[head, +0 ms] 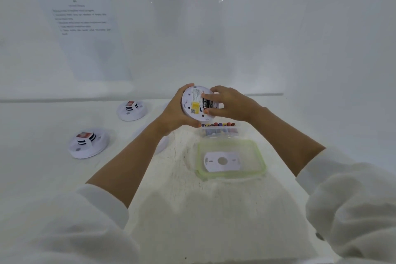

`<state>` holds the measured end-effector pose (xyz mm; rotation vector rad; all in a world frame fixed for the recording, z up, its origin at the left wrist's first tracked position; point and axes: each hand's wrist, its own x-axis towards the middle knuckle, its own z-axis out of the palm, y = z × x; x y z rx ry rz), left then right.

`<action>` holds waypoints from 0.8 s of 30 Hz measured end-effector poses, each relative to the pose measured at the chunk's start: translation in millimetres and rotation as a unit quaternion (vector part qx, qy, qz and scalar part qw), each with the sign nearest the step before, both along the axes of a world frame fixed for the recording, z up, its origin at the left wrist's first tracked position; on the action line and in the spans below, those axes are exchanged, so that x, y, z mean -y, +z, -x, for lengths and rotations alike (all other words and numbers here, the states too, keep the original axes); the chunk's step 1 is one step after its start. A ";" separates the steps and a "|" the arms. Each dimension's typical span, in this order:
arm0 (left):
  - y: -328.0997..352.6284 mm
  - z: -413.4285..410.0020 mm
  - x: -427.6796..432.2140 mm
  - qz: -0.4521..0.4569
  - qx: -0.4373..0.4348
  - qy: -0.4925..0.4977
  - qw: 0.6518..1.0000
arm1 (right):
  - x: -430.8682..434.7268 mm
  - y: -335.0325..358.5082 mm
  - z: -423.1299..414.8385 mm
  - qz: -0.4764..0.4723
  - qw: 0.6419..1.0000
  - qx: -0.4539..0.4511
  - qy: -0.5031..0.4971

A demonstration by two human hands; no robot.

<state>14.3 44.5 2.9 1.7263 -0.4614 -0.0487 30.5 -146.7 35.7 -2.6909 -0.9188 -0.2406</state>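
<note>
Nearest at 6 o'clock, green-rimmed lid [198, 156] carrying a mounting plate [231, 165]; battery box [220, 131] just beyond. At 12, left hand [173, 113] grips upturned smoke detector [192, 104], right hand [233, 104] fingers pinch battery [207, 104] in its bay. Seating step, probably; next press flush, refit plate. Spare detectors [88, 142] at 10 o'clock.

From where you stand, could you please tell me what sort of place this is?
Likely a small assembly or testing bench: printed sheets on the wall, spare smoke alarms on the white table, and a tub of batteries.
</note>
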 end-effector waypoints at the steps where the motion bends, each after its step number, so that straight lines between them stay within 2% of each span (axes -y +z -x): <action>1: 0.2 -4.0 1.0 -0.001 -0.001 -0.002 1.000 | 1.1 -1.7 -3.7 0.014 1.000 0.014 0.002; 7: -0.3 -27.0 8.3 0.007 -0.008 -0.013 1.000 | 9.4 -5.9 -23.1 0.048 0.996 0.075 0.009; 12: -2.8 -36.9 10.0 0.013 -0.016 -0.008 1.000 | 10.3 -9.3 -34.0 0.059 0.994 0.091 0.016; 18: -2.7 -48.2 8.8 0.001 -0.016 -0.009 1.000 | 7.3 -12.6 -39.9 0.061 0.994 0.092 0.022; 24: -7.3 -56.6 8.3 -0.008 -0.006 -0.007 1.000 | 10.9 -11.1 -44.5 0.039 0.998 0.056 0.004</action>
